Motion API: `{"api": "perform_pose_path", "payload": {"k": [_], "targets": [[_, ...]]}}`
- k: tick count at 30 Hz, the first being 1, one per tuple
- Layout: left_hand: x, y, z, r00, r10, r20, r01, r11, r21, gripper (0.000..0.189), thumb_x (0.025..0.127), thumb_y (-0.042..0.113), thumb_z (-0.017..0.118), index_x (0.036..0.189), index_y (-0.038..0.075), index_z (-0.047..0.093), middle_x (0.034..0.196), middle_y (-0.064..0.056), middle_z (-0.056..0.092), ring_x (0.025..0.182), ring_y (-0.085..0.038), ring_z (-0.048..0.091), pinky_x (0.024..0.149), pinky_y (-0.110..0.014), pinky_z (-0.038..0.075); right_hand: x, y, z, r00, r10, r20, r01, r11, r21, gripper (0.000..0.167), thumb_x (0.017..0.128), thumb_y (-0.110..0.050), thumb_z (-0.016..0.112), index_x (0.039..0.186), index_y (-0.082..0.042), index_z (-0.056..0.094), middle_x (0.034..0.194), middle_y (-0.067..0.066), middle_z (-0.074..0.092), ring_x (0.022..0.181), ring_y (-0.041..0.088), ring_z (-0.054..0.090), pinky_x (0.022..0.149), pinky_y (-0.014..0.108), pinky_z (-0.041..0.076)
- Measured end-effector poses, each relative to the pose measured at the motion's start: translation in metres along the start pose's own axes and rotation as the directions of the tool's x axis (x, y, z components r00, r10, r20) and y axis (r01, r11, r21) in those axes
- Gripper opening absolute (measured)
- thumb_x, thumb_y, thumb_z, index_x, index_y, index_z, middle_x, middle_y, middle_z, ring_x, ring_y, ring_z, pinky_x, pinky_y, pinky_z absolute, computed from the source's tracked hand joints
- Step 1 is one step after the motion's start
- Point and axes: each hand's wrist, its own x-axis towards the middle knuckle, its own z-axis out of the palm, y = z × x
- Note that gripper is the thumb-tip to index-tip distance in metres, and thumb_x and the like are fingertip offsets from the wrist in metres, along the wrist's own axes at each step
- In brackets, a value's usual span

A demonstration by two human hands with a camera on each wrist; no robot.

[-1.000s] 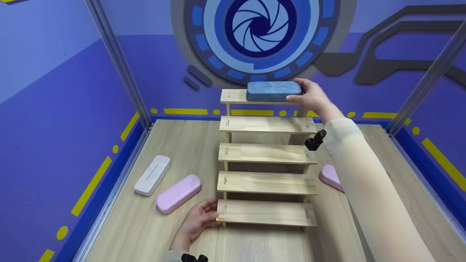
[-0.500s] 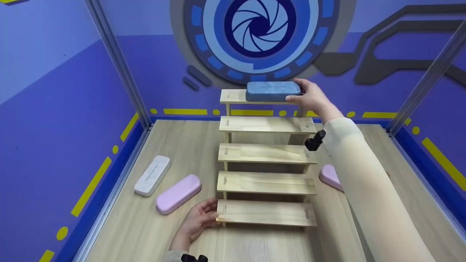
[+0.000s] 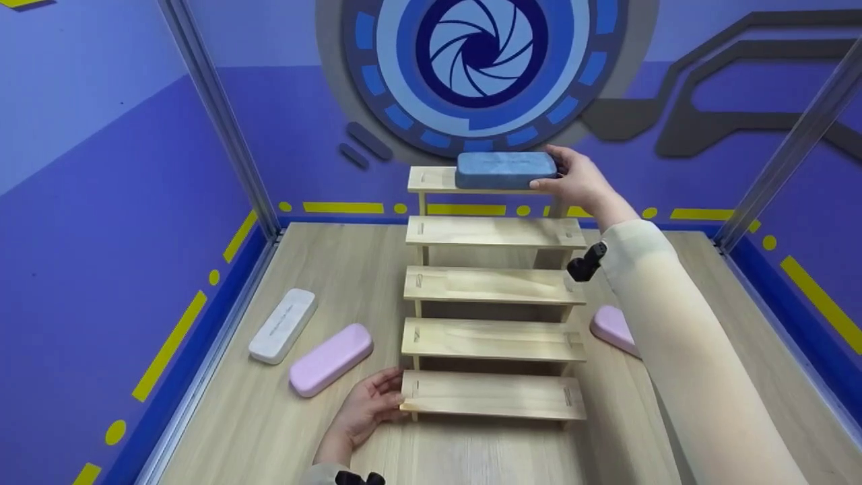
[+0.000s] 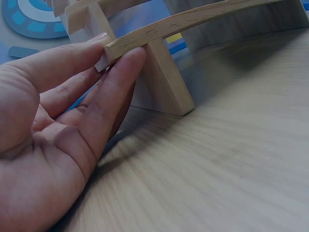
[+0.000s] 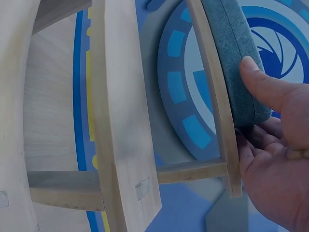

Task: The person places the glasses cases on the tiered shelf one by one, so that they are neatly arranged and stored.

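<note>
A blue glasses case (image 3: 505,170) lies lengthwise on the top tier of a stepped wooden rack (image 3: 495,337), towards its right end. My right hand (image 3: 580,180) grips the case's right end, the thumb on its front face; in the right wrist view the other fingers are partly hidden beyond the blue case (image 5: 234,63). Down at the lowest tier, my left hand (image 3: 367,407) pinches the left end of the board. The left wrist view has the thumb on top of that board (image 4: 169,26) and a finger beneath it.
Left of the rack, a white glasses case (image 3: 283,326) and a pink glasses case (image 3: 331,360) lie on the wooden tabletop (image 3: 350,263). Another pink case (image 3: 611,327) is partly covered by the right sleeve (image 3: 687,337). Blue-purple panels (image 3: 108,202) wall in the table.
</note>
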Motion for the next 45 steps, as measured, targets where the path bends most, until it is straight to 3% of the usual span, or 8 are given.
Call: {"api": "perform_pose_path", "payload": {"k": [16, 27, 33, 38, 41, 45], "targets": [[-0.001, 0.0, 0.0, 1.0, -0.013, -0.025, 0.013, 1.0, 0.02, 0.071, 0.093, -0.003, 0.065, 0.152, -0.015, 0.029, 0.126, 0.0, 0.064, 0.109, -0.015, 0.066, 0.083, -0.029, 0.063, -0.018, 0.016, -0.017, 0.998, -0.059, 0.031, 0.054, 0.986, 0.158, 0.082, 0.1, -0.023, 0.068, 0.164, -0.009, 0.02, 0.169, 0.016, 0.028, 0.154, 0.032, 0.033, 0.125, 0.049, 0.036], [-0.001, 0.0, -0.001, 0.999, -0.009, -0.034, 0.01, 1.0, 0.023, 0.076, 0.091, -0.001, 0.067, 0.153, -0.017, 0.025, 0.129, -0.003, 0.063, 0.108, -0.016, 0.067, 0.082, -0.028, 0.064, -0.041, 0.034, -0.033, 0.997, -0.056, -0.054, 0.064, 0.983, 0.17, 0.077, 0.101, -0.03, 0.066, 0.164, -0.015, 0.025, 0.167, 0.011, 0.034, 0.15, 0.03, 0.042, 0.124, 0.048, 0.037], [-0.001, -0.001, -0.001, 1.0, -0.004, -0.028, 0.005, 1.0, 0.022, 0.076, 0.092, -0.003, 0.067, 0.153, -0.017, 0.025, 0.129, -0.003, 0.062, 0.108, -0.016, 0.067, 0.083, -0.029, 0.064, -0.059, 0.044, -0.04, 0.992, -0.08, -0.095, 0.1, 0.97, 0.221, 0.073, 0.1, -0.031, 0.066, 0.163, -0.018, 0.03, 0.166, 0.01, 0.037, 0.15, 0.03, 0.042, 0.119, 0.032, 0.043], [-0.001, 0.0, -0.001, 1.0, 0.0, -0.02, 0.0, 1.0, 0.019, 0.075, 0.092, -0.003, 0.066, 0.153, -0.017, 0.024, 0.129, -0.003, 0.062, 0.108, -0.016, 0.066, 0.084, -0.03, 0.064, -0.075, 0.056, -0.041, 0.986, -0.109, -0.125, 0.142, 0.944, 0.296, 0.07, 0.1, -0.026, 0.067, 0.161, -0.015, 0.034, 0.163, 0.011, 0.04, 0.147, 0.028, 0.046, 0.101, 0.01, 0.051], [-0.002, 0.0, -0.001, 1.0, -0.001, -0.015, 0.001, 1.0, 0.015, 0.074, 0.093, -0.003, 0.065, 0.154, -0.016, 0.024, 0.128, -0.002, 0.062, 0.109, -0.015, 0.066, 0.083, -0.03, 0.064, -0.085, 0.068, -0.04, 0.977, -0.148, -0.153, 0.194, 0.917, 0.347, 0.068, 0.099, -0.021, 0.069, 0.159, -0.012, 0.037, 0.157, 0.007, 0.049, 0.139, 0.019, 0.054, 0.096, 0.008, 0.052], [-0.002, 0.001, -0.001, 1.0, -0.004, -0.01, 0.004, 1.0, 0.007, 0.073, 0.095, -0.002, 0.064, 0.154, -0.016, 0.023, 0.128, -0.002, 0.063, 0.11, -0.015, 0.066, 0.082, -0.029, 0.064, -0.1, 0.087, -0.04, 0.962, -0.209, -0.177, 0.267, 0.855, 0.445, 0.063, 0.098, -0.012, 0.069, 0.155, -0.008, 0.042, 0.142, -0.007, 0.058, 0.126, 0.006, 0.06, 0.095, 0.009, 0.053]]}}
